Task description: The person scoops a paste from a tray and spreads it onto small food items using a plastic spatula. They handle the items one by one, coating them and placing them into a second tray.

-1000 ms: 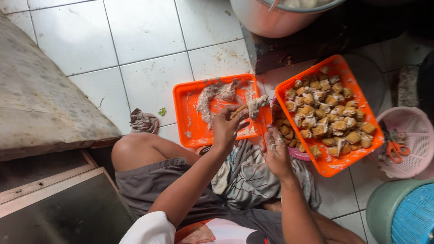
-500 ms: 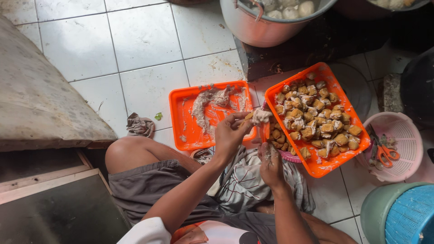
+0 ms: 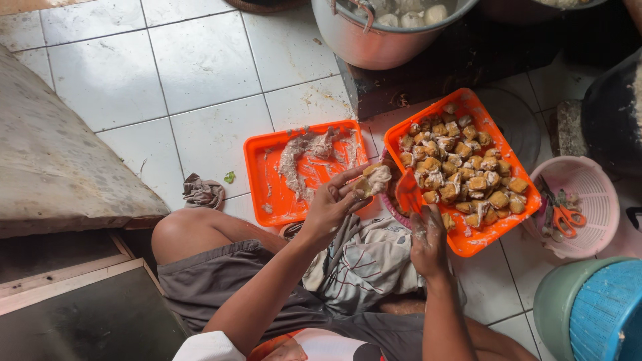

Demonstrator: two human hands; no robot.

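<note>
My left hand (image 3: 331,204) holds a browned tofu puff (image 3: 374,179) with pale paste packed on top, just above the near corner of an orange tray (image 3: 267,194) smeared with grey-white paste (image 3: 304,160). My right hand (image 3: 428,241) rests at the near edge of a second orange tray (image 3: 468,244) heaped with several stuffed tofu puffs (image 3: 461,167); its fingers are curled and coated in paste, and I cannot make out anything in them. Both trays lie on the white tiled floor in front of my knees.
A large metal pot (image 3: 374,30) stands at the back. A pink basket (image 3: 582,200) with orange-handled scissors (image 3: 565,217) sits to the right, a green bucket with a blue lid (image 3: 595,311) beside it. A crumpled rag (image 3: 202,192) lies left, near a stone slab (image 3: 60,160).
The camera has shifted, so the trays sit lower and more central. My left hand has raised the filled tofu puff between the two trays; my right hand has dropped away from it.
</note>
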